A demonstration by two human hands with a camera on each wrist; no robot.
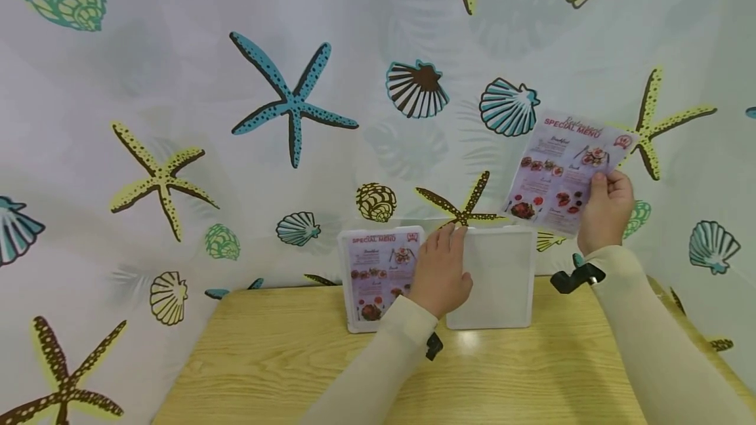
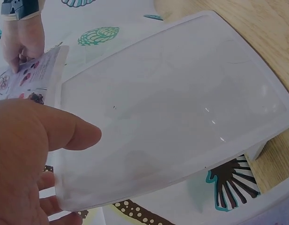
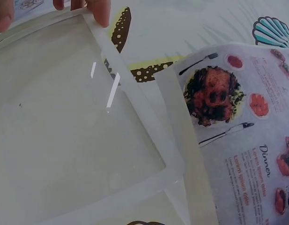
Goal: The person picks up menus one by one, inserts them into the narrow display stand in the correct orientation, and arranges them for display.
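Note:
My right hand (image 1: 605, 210) pinches the lower right edge of a printed menu sheet (image 1: 552, 172), held up in front of the curtain and right of the stands. A white display stand with a clear blank panel (image 1: 496, 281) stands upright on the table. My left hand (image 1: 441, 273) reaches to its upper left corner, fingers straight at the top edge. In the left wrist view, the left thumb (image 2: 81, 133) extends over the panel. Left of that hand, a second white stand (image 1: 348, 287) holds a matching menu, partly hidden by the hand.
A light wooden table (image 1: 266, 346) carries both stands near its back edge. Behind it hangs a white curtain (image 1: 331, 12) printed with starfish and shells. A dark wrist mount (image 1: 577, 277) sits on the right wrist, another (image 1: 434, 346) on the left.

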